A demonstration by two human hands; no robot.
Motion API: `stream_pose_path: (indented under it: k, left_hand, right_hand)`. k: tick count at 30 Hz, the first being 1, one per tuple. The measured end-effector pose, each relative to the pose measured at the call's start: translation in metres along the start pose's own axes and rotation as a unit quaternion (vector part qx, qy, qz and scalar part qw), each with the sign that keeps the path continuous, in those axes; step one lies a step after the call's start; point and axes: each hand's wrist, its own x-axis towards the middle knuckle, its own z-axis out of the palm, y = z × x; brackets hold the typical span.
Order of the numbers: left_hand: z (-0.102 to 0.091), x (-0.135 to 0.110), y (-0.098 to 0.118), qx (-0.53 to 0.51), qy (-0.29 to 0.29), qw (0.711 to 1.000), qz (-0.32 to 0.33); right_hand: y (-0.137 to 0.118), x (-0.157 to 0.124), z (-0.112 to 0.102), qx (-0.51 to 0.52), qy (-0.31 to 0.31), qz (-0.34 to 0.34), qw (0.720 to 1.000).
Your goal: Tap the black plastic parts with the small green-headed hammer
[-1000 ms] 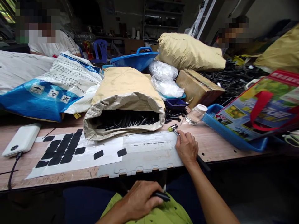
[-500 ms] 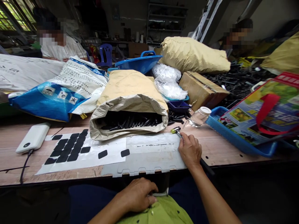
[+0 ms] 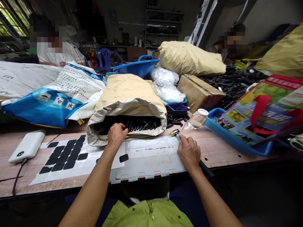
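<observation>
My left hand (image 3: 116,135) reaches to the mouth of a tan paper sack (image 3: 132,90) lying on its side. Its fingertips are among the slim black pieces (image 3: 139,123) inside, partly hidden, so I cannot see whether they grip one. My right hand (image 3: 189,154) rests on the table, closed around a small hammer (image 3: 175,132) with a yellow-green and black head and a metal shank. Between the hands lies a grey plastic sheet (image 3: 149,164). Left of it, a white backing sheet (image 3: 82,171) carries several black rounded patches (image 3: 63,154).
A white power bank (image 3: 27,146) with a cable lies at left, before a blue-and-white bag (image 3: 47,101). On the right are an upturned clear cup (image 3: 197,119), a blue tray (image 3: 239,140) holding a printed bag, and a carton (image 3: 199,90). Two people sit across the table.
My left hand has risen from my lap to the sack's mouth. My right hand keeps its hold on the hammer in about the same place. The view has shifted slightly.
</observation>
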Motion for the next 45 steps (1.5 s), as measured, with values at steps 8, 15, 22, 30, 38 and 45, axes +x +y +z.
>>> stream_pose_path:
  k: [8,15,22,30,38,45]
  left_hand:
    - [0.006,-0.002,0.014,0.042,-0.003,0.998,-0.044]
    - [-0.003,-0.038,0.012,-0.075,0.07,0.99,0.099]
    - [0.029,-0.09,0.027,-0.201,-0.136,0.944,0.225]
    - [0.043,-0.092,0.021,-0.229,-0.135,0.936,0.229]
    - [0.042,-0.092,0.023,-0.223,-0.143,0.939,0.221]
    - [0.043,-0.092,0.022,-0.235,-0.14,0.935,0.225]
  right_hand:
    - [-0.002,0.0,-0.004,0.003,-0.01,0.004,1.0]
    - [-0.003,0.0,-0.004,0.004,-0.011,0.005,1.0]
    - [-0.002,-0.001,-0.003,0.008,-0.008,0.004,1.0]
    - [0.003,0.003,-0.002,0.031,-0.026,0.01,0.999]
    - [-0.015,-0.001,-0.05,0.287,0.01,-0.004,0.958]
    - [-0.062,-0.043,-0.071,0.423,-0.111,-0.087,0.895]
